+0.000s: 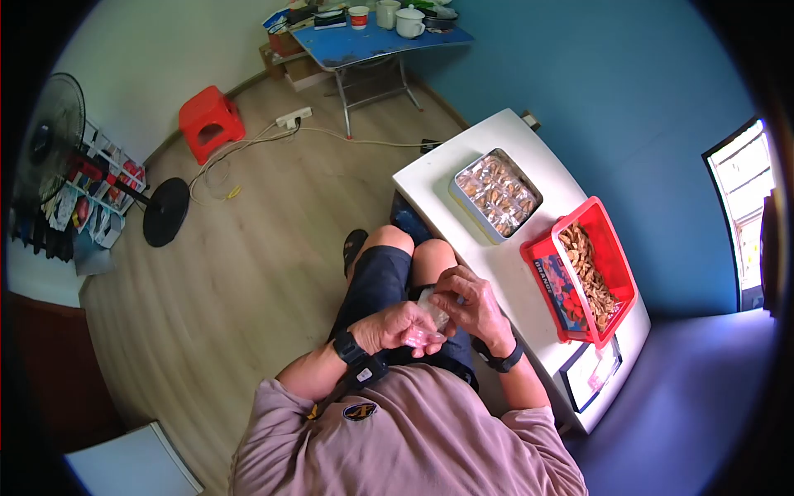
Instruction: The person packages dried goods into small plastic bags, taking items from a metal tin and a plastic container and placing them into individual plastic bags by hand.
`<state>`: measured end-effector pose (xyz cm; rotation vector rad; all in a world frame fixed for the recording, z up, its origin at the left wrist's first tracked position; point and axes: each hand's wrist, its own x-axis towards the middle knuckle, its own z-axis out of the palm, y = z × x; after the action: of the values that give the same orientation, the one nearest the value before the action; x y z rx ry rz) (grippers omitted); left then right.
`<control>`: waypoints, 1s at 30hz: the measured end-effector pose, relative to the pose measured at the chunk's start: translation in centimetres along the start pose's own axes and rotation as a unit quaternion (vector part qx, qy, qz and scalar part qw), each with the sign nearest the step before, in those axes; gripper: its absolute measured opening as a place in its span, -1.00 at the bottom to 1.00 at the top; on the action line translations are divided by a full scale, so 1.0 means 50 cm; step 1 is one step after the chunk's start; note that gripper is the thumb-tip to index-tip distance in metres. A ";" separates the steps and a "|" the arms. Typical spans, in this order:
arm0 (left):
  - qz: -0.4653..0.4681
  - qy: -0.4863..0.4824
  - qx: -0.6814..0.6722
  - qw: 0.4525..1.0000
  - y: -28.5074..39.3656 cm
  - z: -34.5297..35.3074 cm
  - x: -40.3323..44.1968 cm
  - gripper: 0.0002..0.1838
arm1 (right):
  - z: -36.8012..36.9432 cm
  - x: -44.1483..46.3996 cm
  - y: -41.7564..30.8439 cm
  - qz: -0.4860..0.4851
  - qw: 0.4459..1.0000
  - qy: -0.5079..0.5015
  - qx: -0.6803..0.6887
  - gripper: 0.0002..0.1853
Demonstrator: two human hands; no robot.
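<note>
My left hand [395, 327] is closed on a small clear plastic bag [420, 336] above my lap. Right beside it, my right hand [469, 304] pinches at clear plastic [432, 306], its fingers bent together. What lies inside the plastic is too small to tell. To the right on the white cabinet stands a square tin [498, 196] filled with small clear packets of brown pieces. Nearer to me is a red basket [622, 269] holding loose brown dried pieces [589, 269].
A framed sheet [592, 372] lies on the white cabinet [463, 240]. A blue folding table [364, 43] with cups stands ahead. A red stool [211, 120], a power strip [294, 116] with cables and a fan [165, 212] are at the left.
</note>
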<state>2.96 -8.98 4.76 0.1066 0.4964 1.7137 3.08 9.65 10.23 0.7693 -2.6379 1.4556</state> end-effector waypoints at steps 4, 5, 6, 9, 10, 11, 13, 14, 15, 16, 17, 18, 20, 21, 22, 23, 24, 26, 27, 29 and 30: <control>-0.004 0.007 0.009 1.000 -0.009 -0.006 0.005 -0.66 | 0.009 -0.014 0.011 0.120 0.987 -0.036 0.105 -0.83; -0.004 0.017 0.009 1.000 -0.009 -0.002 0.003 -0.67 | 0.008 -0.019 0.008 0.176 0.975 -0.062 0.122 -0.83; -0.007 0.013 0.014 1.000 -0.010 -0.007 0.006 -0.70 | 0.016 -0.022 0.020 0.151 0.978 -0.050 0.138 -0.83; 0.013 0.029 -0.008 0.999 -0.020 -0.039 0.013 -0.75 | -0.008 -0.003 0.043 0.140 0.983 -0.065 0.099 -0.84; 0.010 0.028 -0.005 1.000 -0.012 -0.037 0.012 -0.75 | -0.017 0.003 0.065 0.167 0.975 -0.033 0.143 -0.85; 0.026 0.046 -0.005 0.999 -0.002 -0.031 0.008 -0.80 | -0.034 0.022 0.080 0.224 0.955 -0.007 0.194 -0.85; 0.040 0.063 -0.002 0.997 0.009 -0.039 0.009 -0.83 | -0.076 0.072 0.118 0.183 0.965 0.078 0.171 -0.90; 0.050 0.074 -0.001 0.996 0.008 -0.051 0.012 -0.85 | -0.106 0.102 0.135 0.175 0.978 0.078 0.086 -0.89; 0.061 0.084 -0.001 0.995 0.009 -0.060 0.016 -0.85 | -0.136 0.135 0.152 0.165 0.983 0.078 -0.001 -0.88; 0.064 0.094 0.004 0.994 0.017 -0.058 0.015 -0.83 | -0.154 0.164 0.182 0.146 0.982 0.088 -0.084 -0.85; 0.062 0.093 0.005 0.994 0.020 -0.064 0.016 -0.83 | -0.165 0.190 0.218 0.127 0.973 0.096 -0.166 -0.83; 0.068 0.097 -0.006 0.993 0.023 -0.070 0.017 -0.83 | -0.179 0.209 0.248 0.150 0.961 0.067 -0.222 -0.80; 0.075 0.109 -0.022 0.991 0.029 -0.086 0.019 -0.84 | -0.190 0.252 0.296 0.202 0.946 0.039 -0.252 -0.74; 0.074 0.109 -0.023 0.991 0.032 -0.092 0.021 -0.84 | -0.188 0.266 0.317 0.217 0.939 0.032 -0.264 -0.72; 0.081 0.117 -0.028 0.990 0.035 -0.097 0.021 -0.84 | -0.181 0.274 0.346 0.217 0.939 0.032 -0.264 -0.72; 0.086 0.124 -0.032 0.988 0.040 -0.102 0.021 -0.84 | -0.174 0.282 0.373 0.217 0.935 0.026 -0.279 -0.73; 0.091 0.127 -0.035 0.987 0.045 -0.105 0.020 -0.83 | -0.169 0.286 0.399 0.217 0.931 0.021 -0.294 -0.73; 0.093 0.125 -0.043 0.987 0.050 -0.117 0.020 -0.83 | -0.169 0.309 0.392 0.258 0.922 -0.001 -0.288 -0.73; 0.096 0.122 -0.051 0.987 0.051 -0.121 0.021 -0.82 | -0.169 0.316 0.387 0.297 0.912 -0.022 -0.283 -0.74; 0.089 0.124 -0.054 0.987 0.056 -0.119 0.022 -0.82 | -0.168 0.316 0.385 0.302 0.908 -0.017 -0.291 -0.79; 0.085 0.125 -0.055 0.987 0.057 -0.119 0.023 -0.82 | -0.170 0.315 0.383 0.296 0.917 -0.012 -0.266 -0.80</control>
<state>-1.93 -9.79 0.28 -0.1514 0.5889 1.9288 -20.78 18.49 4.03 -0.0752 -3.2073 0.6768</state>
